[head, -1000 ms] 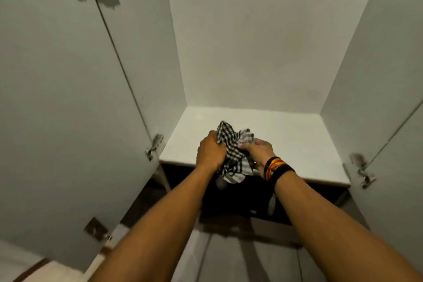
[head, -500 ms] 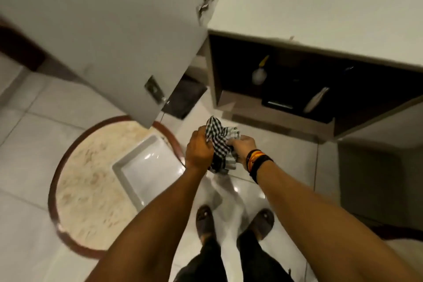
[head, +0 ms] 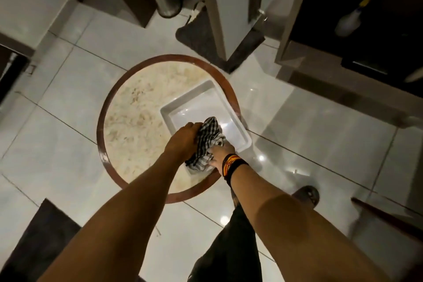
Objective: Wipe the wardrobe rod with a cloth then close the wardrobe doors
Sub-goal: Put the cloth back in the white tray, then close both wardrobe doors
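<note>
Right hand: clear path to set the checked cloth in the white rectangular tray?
Probably yes. The right hand already holds the black-and-white checked cloth directly over the white rectangular tray, which looks empty; nothing sits between.

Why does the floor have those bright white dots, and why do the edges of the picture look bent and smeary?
Head view: the dots are lamp glare on the glossy floor tiles; the white tray shines too. The wide-angle lens bows straight lines near the borders, and the left edge is motion-blurred. Both hands, left hand and right hand, on the checked cloth stay fairly sharp.
</note>
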Demonstrator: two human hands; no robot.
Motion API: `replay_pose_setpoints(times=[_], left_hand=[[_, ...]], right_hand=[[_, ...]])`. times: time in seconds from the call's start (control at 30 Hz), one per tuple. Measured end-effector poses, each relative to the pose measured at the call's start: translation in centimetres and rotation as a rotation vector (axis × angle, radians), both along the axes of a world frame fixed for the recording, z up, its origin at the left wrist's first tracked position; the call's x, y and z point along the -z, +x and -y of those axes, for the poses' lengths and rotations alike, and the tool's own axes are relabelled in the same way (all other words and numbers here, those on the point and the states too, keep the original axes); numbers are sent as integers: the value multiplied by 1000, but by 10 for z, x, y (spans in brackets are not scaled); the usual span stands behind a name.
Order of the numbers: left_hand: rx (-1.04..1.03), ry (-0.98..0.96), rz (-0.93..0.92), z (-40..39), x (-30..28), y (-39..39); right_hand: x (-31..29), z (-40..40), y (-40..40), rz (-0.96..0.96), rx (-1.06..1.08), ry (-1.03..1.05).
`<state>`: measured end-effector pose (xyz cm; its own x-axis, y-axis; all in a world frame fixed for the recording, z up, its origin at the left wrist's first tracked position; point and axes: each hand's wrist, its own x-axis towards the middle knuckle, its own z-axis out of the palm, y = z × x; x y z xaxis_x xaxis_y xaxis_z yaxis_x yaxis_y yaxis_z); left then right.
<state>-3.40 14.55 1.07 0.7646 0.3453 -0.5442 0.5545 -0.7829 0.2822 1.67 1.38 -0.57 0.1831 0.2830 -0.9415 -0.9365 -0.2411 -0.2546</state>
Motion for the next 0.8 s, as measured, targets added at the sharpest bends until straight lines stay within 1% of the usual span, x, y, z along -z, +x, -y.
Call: replay_pose_setpoints(times=[0.07,0.13,0.2,0.27,0.33,0.47,0.5,0.53,0.6,0.67,0.73,0.8], left_hand=[[54,-1,-2,4,11,-4],[120,-7,4,11,20,-6],[175,11,35,18,20,-5],[242,96,96,28,14,-6],[279,194,144,39,7,-8],[241,277,194,64,-4,1],[239,284,222,69,-6,4],[257,291,275,78,-12,15],[273,287,379,91,-17,29],[274,255,467,109,-25,51],[277,252,519,121,-33,77],[319,266,578,139,-53,112]], right_hand=[[17,-1,-7,33,-58,-13],[27,-4,-10,84,-68,-49],[27,-7,-8,205,-99,-110],[16,-5,-5,444,-269,-194],[1,4,-1,745,-419,-262],[-9,36,17,1390,-808,-384],[-9,44,23,1503,-865,-413],[-11,57,36,1571,-890,-456],[-14,77,55,1646,-925,-539],[-23,101,76,1685,-944,-643],[-35,115,97,1695,-874,-682],[-64,135,124,1732,-809,-768]])
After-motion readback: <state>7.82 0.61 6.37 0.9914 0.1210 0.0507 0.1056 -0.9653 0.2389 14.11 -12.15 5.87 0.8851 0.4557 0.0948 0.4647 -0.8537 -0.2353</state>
